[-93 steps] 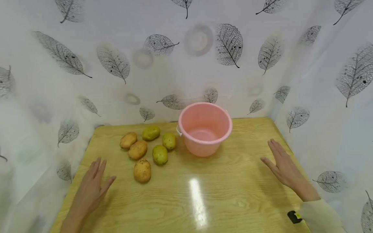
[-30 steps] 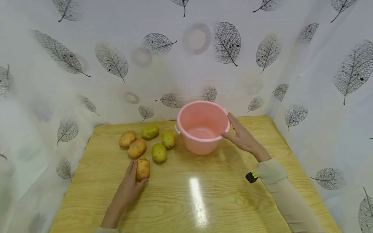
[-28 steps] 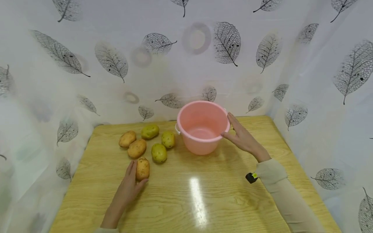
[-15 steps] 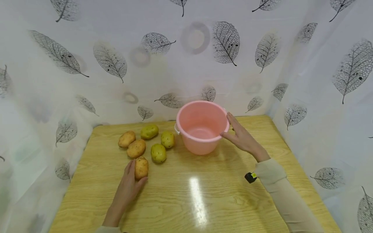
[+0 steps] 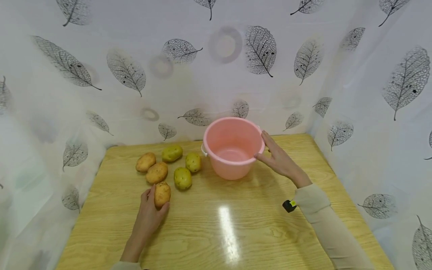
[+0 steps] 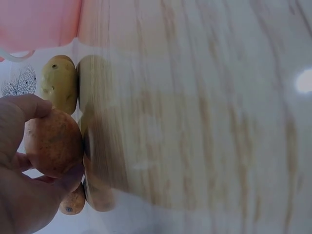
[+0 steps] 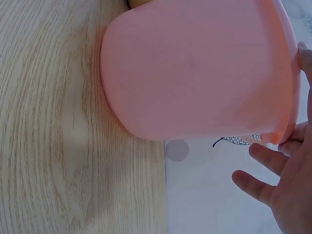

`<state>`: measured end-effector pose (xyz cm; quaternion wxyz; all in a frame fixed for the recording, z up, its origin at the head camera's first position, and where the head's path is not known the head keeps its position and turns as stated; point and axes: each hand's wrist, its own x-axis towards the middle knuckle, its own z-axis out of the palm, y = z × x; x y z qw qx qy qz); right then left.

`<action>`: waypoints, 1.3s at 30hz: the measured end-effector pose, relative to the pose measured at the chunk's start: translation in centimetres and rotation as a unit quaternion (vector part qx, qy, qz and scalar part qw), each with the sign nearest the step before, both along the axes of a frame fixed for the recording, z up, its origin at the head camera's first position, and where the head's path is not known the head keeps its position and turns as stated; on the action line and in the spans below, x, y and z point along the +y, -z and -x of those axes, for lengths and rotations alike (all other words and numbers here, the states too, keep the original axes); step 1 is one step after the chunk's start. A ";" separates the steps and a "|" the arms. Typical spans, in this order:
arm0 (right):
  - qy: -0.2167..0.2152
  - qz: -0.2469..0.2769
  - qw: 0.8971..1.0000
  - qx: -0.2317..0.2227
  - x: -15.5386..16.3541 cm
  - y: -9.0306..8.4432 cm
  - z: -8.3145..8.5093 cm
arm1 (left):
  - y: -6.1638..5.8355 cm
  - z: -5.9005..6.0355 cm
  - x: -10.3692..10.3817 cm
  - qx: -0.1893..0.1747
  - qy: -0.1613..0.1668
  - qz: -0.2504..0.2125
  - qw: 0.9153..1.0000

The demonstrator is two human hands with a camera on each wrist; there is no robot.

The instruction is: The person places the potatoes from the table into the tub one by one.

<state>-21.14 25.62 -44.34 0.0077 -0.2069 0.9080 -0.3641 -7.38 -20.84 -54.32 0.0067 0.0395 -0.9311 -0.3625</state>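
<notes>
Fingers and thumb of my left hand [image 5: 147, 217] curl round the nearest tan potato [image 5: 162, 194]. In the left wrist view that potato's underside is right at the tabletop, between thumb and fingers. My right hand [image 5: 281, 159] touches the right side of the rim of a pink bucket [image 5: 233, 170], thumb and fingers spread apart. The right wrist view has the thumb and one finger at the bucket's rim, while two other fingers [image 7: 253, 187] extend off it. A white handle end [image 5: 204, 150] shows at the bucket's left.
Two more tan potatoes [image 5: 156, 173] lie behind the held one. Three greenish potatoes [image 5: 183, 178] sit between them and the bucket. The wood-grain table [image 5: 270, 232] meets a white leaf-print curtain [image 5: 189, 86] at its back and sides. A black wrist device [image 5: 289, 206] hangs by the right sleeve.
Over three seconds my left hand came right from the table's left side to the potato and closed round it. My right hand came left to the bucket's rim and stayed there.
</notes>
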 end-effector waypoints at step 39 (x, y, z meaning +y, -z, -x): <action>-0.008 -0.004 1.000 0.006 0.3 0.0 0.1 | -8.5 2.0 0.9 0.107 -0.014 -0.125 0.986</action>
